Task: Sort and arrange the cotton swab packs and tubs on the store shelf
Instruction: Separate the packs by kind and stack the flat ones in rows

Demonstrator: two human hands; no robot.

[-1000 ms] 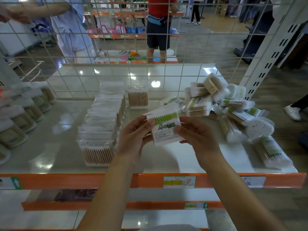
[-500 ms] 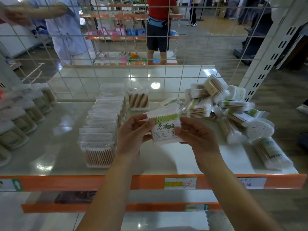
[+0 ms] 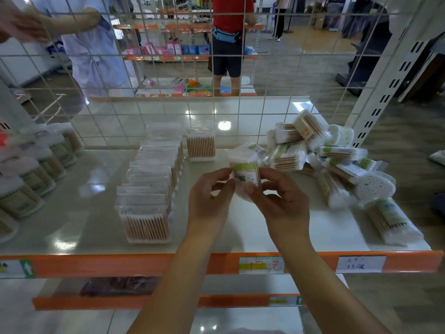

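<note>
Both hands hold one cotton swab pack above the middle of the shelf.

The left hand (image 3: 212, 196) and right hand (image 3: 279, 198) each pinch the green-labelled swab pack (image 3: 244, 168) between curled fingers and thumb, keeping it upright above the shelf (image 3: 72, 208). A row of clear square tubs (image 3: 150, 189) runs from near the front edge toward the back, left of the hands. A loose heap of packs (image 3: 332, 162) fills the right end. Round tubs (image 3: 29, 179) line the left edge.
</note>
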